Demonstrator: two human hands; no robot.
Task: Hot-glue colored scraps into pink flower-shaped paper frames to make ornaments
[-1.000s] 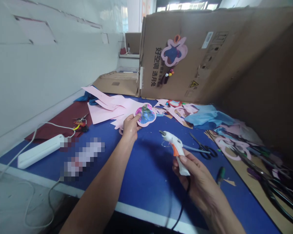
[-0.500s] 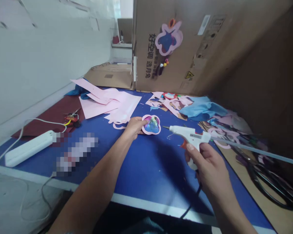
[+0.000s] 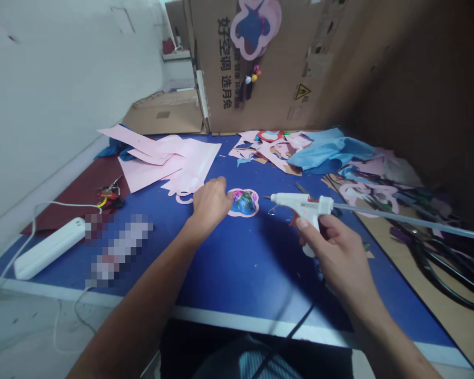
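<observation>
- Two hands work over a blue tabletop [image 3: 237, 273]: the left hand [image 3: 211, 204] has loosely curled fingers, their tips touching the left edge of a flower-shaped pink craft piece [image 3: 243, 203], though a firm grip cannot be confirmed.
- The right hand [image 3: 332, 252] is clenched around the handle of a white hot glue gun [image 3: 296, 201], its nozzle pointing left toward the piece, just apart from it.
- A long glue stick [image 3: 411, 221] juts from the gun's rear, passing above black-handled scissors [image 3: 446, 273].
- Pink paper sheets [image 3: 158, 163] lie beyond the left hand; blue fabric [image 3: 327, 155] lies beyond the gun.
- Blue tabletop extends from the hands to its white front edge [image 3: 221, 321], crossed by a black cord [image 3: 296, 321].
</observation>
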